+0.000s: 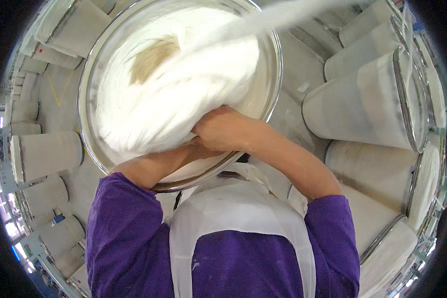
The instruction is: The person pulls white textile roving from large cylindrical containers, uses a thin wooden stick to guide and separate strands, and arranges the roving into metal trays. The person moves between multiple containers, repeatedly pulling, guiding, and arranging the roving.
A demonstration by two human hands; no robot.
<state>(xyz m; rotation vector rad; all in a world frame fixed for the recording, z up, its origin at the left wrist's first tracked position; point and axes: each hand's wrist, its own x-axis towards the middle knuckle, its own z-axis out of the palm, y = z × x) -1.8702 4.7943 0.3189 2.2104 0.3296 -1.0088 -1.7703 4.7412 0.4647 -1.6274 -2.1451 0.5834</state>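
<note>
A large round can (279, 74) with a shiny metal rim stands in front of me, holding a thick mass of white fibre sliver (184, 99) in loops. My right hand (218, 130) reaches over the near rim, its fingers curled into the near edge of the sliver. Close beneath it, my left hand (197, 145) crosses in from the left. The fibre and my right hand hide its fingers. A pale strand of sliver (263, 22) runs from the can to the upper right, blurred. A brownish patch (156, 57) shows among the coils.
Several similar white cans (365, 99) with dark rims stand close together at the right. More cans (49, 155) line the left side. Yellow lines (59, 94) mark the grey floor. A small white tuft (303, 88) lies on the floor right of the can.
</note>
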